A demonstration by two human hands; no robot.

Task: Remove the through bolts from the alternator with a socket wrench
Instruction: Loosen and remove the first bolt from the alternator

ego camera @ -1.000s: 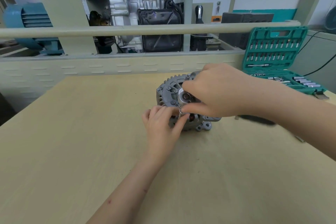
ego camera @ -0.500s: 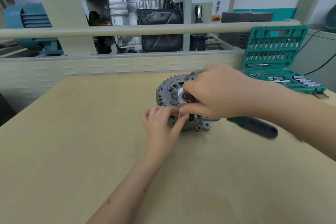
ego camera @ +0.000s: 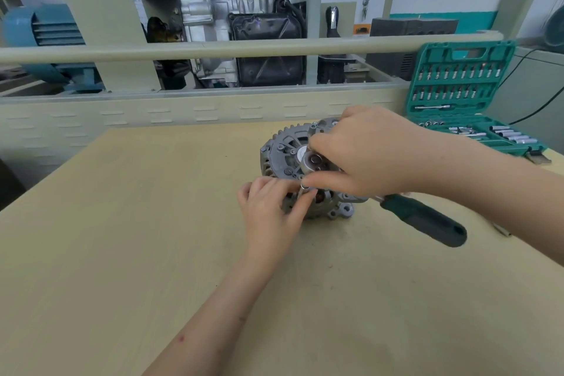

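Both-handed: right hand (ego camera: 375, 152) clamps socket wrench (ego camera: 422, 220), left hand (ego camera: 274, 207) on alternator (ego camera: 283, 152).

Automotive training workshop: engine rig (ego camera: 241, 30), socket set (ego camera: 464, 94)

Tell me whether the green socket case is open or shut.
Open. The case has its lid standing upright, showing rows of bits, and sockets lie uncovered in the tray below.

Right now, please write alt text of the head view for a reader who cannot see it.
Two bare hands work on a grey alternator on a wooden table: the right hand holds a socket wrench on it, the left hand steadies it. An open green tool case stands behind.
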